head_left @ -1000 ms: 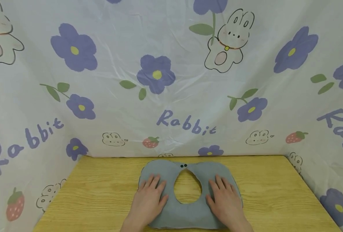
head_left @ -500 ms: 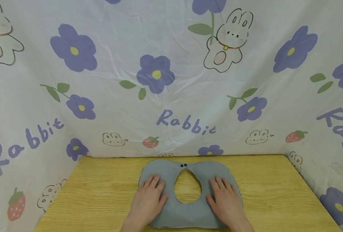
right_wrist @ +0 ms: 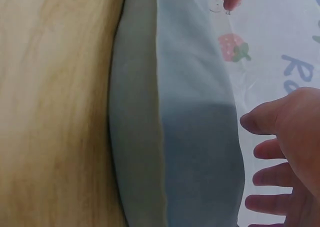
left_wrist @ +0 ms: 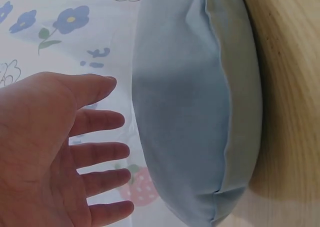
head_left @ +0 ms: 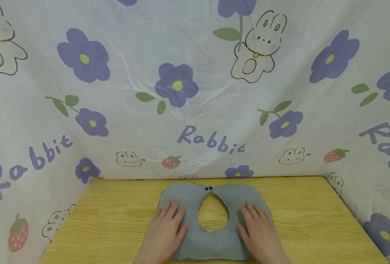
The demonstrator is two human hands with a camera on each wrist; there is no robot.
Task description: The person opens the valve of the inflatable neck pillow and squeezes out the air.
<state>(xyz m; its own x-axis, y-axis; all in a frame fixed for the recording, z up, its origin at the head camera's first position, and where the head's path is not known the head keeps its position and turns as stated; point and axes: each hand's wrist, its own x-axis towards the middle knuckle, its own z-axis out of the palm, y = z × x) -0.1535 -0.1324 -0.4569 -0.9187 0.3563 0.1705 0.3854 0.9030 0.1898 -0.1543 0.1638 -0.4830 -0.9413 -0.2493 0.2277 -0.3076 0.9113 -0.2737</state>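
Two bare hands hang just above the grey pillow [head_left: 214, 245]: the left hand [head_left: 163, 233] over its left side, the right hand [head_left: 261, 231] over its right. Both have fingers straight, slightly spread and holding nothing; they hide parts of the pillow's outer sides. The pillow lies flat, its long axis apparently running sideways, its rounded opening [head_left: 213, 212] at the middle. Its narrow split, marked by two black dots [head_left: 206, 189], points away from the person. Under the pillow, and bare to its left and right, stretches a yellow wood-grained table [head_left: 115, 220]. Beyond the pillow's far edge, a creased white cloth [head_left: 132, 121] rises and wraps both sides, printed with purple flowers [head_left: 177, 85], strawberries [head_left: 171, 162], rabbits [head_left: 249, 66] and "Rabbit" lettering [head_left: 211, 141].
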